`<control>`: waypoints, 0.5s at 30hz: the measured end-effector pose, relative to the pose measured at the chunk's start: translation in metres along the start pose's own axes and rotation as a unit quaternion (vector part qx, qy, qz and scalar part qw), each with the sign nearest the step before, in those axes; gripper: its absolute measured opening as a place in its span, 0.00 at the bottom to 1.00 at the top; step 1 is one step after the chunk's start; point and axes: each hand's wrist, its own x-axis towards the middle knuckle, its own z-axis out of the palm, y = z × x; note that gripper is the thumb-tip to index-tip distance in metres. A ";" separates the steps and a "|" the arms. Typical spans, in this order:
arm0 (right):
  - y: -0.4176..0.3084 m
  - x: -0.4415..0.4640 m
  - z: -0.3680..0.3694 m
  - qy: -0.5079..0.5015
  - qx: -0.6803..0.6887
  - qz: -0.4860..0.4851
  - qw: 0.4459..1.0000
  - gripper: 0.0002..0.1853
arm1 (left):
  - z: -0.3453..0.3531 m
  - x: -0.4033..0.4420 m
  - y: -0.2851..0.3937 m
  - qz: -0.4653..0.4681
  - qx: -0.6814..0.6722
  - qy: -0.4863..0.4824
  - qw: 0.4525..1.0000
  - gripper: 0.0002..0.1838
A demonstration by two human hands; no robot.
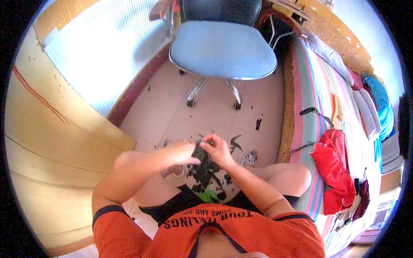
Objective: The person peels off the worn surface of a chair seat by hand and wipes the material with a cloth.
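My left hand (183,153) and my right hand (217,151) are close together above the floor between my knees. Between them is a dark green-black piece (199,151), thin and limp-looking; its exact kind is hard to make out. The left fingers are closed on its left side, the thumb pointing right. My right thumb and fingers pinch its upper right edge. Many dark scraps (200,177) lie scattered on the floor below the hands. A bright green item (208,196) shows near my shorts, its kind unclear.
A swivel chair (223,49) with a pale blue seat stands ahead on the tiled floor (172,103). On the right, a bed with a striped sheet (320,172) carries red clothing (335,167) and a dark belt-like strip (316,112). Yellow wooden furniture (56,142) curves along the left.
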 end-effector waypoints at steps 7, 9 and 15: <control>-0.008 -0.002 -0.041 0.181 -0.300 -0.228 0.908 0.13 | 0.011 0.017 0.006 -0.021 -0.110 0.206 0.972 0.21; 0.004 0.006 -0.041 0.183 -0.288 -0.175 0.924 0.15 | 0.012 0.018 0.004 -0.036 -0.131 0.266 0.955 0.20; -0.006 0.008 -0.025 0.163 -0.274 -0.152 0.935 0.14 | -0.001 0.016 -0.001 -0.088 -0.058 0.260 0.960 0.16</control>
